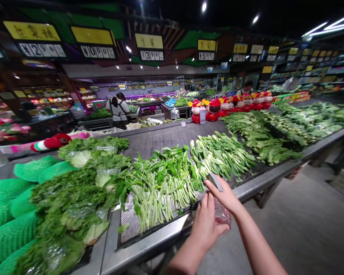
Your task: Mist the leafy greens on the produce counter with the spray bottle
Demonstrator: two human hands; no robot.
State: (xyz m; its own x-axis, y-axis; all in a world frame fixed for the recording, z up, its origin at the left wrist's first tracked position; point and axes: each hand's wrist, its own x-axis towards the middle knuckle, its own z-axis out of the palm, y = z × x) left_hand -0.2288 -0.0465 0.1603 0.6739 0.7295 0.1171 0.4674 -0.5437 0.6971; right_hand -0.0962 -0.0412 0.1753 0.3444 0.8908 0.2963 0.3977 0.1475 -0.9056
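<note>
My left hand [206,223] is curled round a clear plastic-wrapped reddish bundle [223,214], just off the front edge of the vegetable stand. Directly above it, my right hand [225,194] is closed near the top of the same bundle. A flat grey strip-like thing [216,182] lies across the right fingers; its kind is unclear. Both hands hide much of the bundle. Just beyond them lie long-stemmed leafy greens [163,183] on a mesh mat [129,217], with bunches of pale-stalked greens [220,154] to the right.
A metal rail [149,246] edges the stand. Plastic-wrapped lettuces [83,198] and green foam-net sleeves [14,229] fill the left. More greens [260,133] lie right, behind them red-and-yellow figures [213,110]. A person [118,109] in an apron stands farther back. Price signs [149,47] hang overhead.
</note>
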